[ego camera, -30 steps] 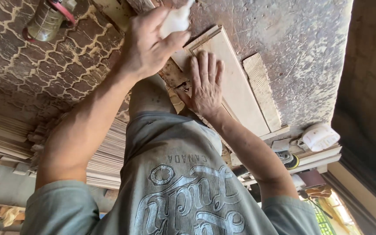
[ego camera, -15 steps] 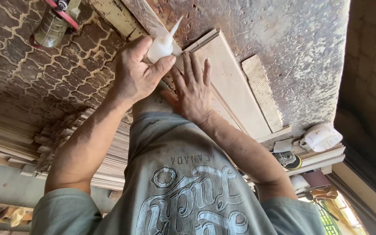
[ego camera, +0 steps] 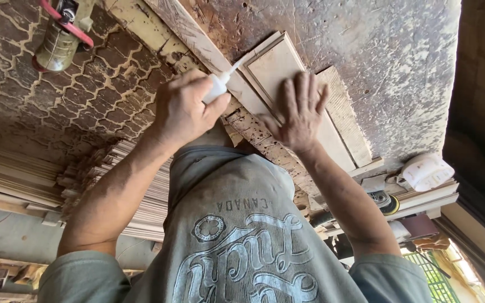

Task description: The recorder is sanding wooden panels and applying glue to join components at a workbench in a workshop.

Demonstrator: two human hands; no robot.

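Green metal, banded in red, marks the canister point(ego camera: 57, 45) lying far left of the pale, framed wooden panel point(ego camera: 273, 64), which rests on the scarred brown table point(ego camera: 388, 56). Below and left of the panel sits a stack of thin wooden slats point(ego camera: 141, 191).

Nearer the panel, the left hand point(ego camera: 183, 109) is clenched around a small white squeeze bottle with a long nozzle point(ego camera: 218, 87). The nozzle tip points at the panel's left edge, where it meets a long worn batten point(ego camera: 192, 33). Whether the tip touches the wood I cannot tell.

The right hand point(ego camera: 298, 115) grasps nothing. It lies flat with fingers spread on the panel's lower part, pressing it down. Just right of the panel, alongside it, lies a rough, pale strip of sawn wood point(ego camera: 346, 112). A white bundled object point(ego camera: 426, 171) sits well to the panel's lower right.

The step in hand looks like laying glue along the panel's left frame edge. Any further move along that edge calls for a steady squeeze, with the nozzle kept on the seam and the flat hand stopping the panel from sliding.
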